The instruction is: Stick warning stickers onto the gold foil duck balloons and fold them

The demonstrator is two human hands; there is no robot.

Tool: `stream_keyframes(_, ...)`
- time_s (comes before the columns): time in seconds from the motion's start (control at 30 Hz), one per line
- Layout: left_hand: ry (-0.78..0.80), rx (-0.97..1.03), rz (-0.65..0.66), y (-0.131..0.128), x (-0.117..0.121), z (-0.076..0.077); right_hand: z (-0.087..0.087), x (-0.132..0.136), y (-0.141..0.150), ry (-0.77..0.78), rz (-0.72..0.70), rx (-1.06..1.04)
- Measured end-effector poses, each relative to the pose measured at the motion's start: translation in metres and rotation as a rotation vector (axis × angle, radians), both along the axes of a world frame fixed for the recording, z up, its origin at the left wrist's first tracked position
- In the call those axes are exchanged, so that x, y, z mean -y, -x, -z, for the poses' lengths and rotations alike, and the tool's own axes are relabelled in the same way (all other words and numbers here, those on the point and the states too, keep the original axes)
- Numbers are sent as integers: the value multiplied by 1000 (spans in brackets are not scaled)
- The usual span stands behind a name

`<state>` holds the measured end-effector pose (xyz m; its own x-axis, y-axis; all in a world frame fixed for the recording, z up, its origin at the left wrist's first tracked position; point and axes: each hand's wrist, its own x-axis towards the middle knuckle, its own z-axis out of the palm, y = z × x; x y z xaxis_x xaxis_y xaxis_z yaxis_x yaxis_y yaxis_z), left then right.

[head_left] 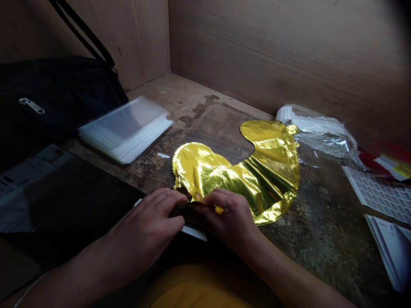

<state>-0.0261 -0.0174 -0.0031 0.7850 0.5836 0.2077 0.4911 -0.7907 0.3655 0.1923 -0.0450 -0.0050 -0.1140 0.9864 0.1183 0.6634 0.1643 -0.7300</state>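
Note:
A crumpled gold foil balloon (253, 171) lies on the worn tabletop, curving from under my hands toward the back right. My right hand (229, 218) pinches its near end. My left hand (144, 220) lies just to the left, with its fingertips close to the foil. Its fingers curl over a dark flat sleeve (189, 216) with a white edge, which appears to be gripped between both hands. The hands hide most of that sleeve, and I cannot tell what it is made of.
A stack of clear plastic bags (126, 130) and a black zippered bag (54, 98) sit at the left, beside a dark folder (58, 192). Crumpled plastic wrap (317, 134), a printed label sheet (379, 194) and papers (393, 250) lie at the right. Wooden walls rise behind.

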Motion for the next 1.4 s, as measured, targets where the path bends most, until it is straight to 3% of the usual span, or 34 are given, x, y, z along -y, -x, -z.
stream_keyframes(0.13,-35,-10,-1,-2,-3,-3,-5,-16,-7,283,155,-296)
stream_keyframes(0.27,-51,13,75,-8,-7,-2,-8,-32,-14,470,164,-540)
stream_keyframes(0.43,5,-17,293,-23,-18,-2,-9,-37,-19,523,171,-608)
stream_keyframes(0.53,62,-62,326,-30,-27,-3,-13,-24,-17,285,183,-364)
stream_keyframes(0.6,80,-59,324,-32,-30,-1,-14,-9,-16,10,109,-54)
stream_keyframes(0.67,99,-48,330,-32,-31,0,-12,6,-16,-145,-11,194)
stream_keyframes(0.77,118,-34,327,-31,-29,0,-7,16,-15,-135,-56,314)
stream_keyframes(0.9,126,9,281,-31,-26,-2,-11,8,-18,-66,21,174)
stream_keyframes(1.0,100,74,269,-32,-26,5,-24,-5,-32,142,18,25)
stream_keyframes(1.1,73,120,265,-34,-27,17,-39,-16,-46,299,83,32)
stream_keyframes(1.2,30,150,262,-36,-29,28,-47,-19,-45,221,120,155)
stream_keyframes(1.33,-32,221,256,-36,-32,39,-36,-13,-23,141,-132,281)
stream_keyframes(1.4,-20,208,270,-34,-33,38,-28,-12,-16,134,-171,298)
